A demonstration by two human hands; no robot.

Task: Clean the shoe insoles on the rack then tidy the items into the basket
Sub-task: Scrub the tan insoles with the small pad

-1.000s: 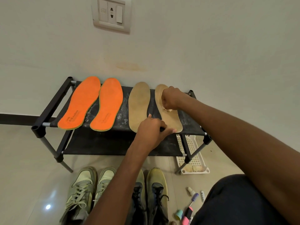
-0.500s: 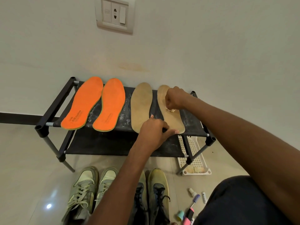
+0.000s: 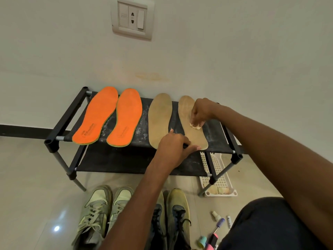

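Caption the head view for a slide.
Right hand rubs a small pad on the rightmost tan insole; left hand steadies its heel.

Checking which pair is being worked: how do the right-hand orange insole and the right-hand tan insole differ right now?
Colour: the right orange insole is bright orange with printed lettering near its heel; the right tan insole is dull tan with no print visible.
Contact: the orange one lies untouched; on the tan one the right hand presses a small pale wad, and the left hand holds its heel end.
Both lie flat, toes toward the wall, on the rack.
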